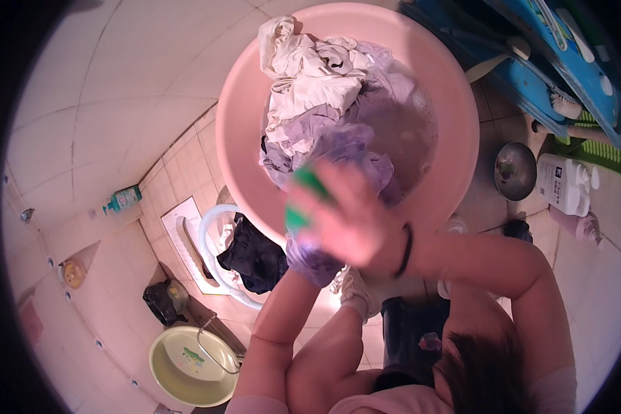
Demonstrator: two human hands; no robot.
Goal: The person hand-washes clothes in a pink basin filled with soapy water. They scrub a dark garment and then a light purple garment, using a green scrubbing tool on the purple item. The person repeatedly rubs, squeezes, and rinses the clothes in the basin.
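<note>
A large pink plastic basin (460, 171) holds cloudy, sudsy water (409, 139) and a heap of wet laundry, with white cloth (310, 93) and thin purple cloth (341, 139). Over the basin's near rim, my right hand (352, 212), blurred and wearing a dark wrist band, grips a green object (310, 186), whose kind is too blurred to tell. It lies against purple fabric that wraps my left hand (315, 259). The fabric and the right hand hide the left hand's fingers.
Blue plastic racks with brushes (566, 106) stand at the upper right, near a metal bowl (515, 171) and a white pump bottle (564, 183). Left of my legs are dark cloth (253, 259) in a pale-rimmed container, a squat toilet (186, 243) and a yellow-green basin (160, 367).
</note>
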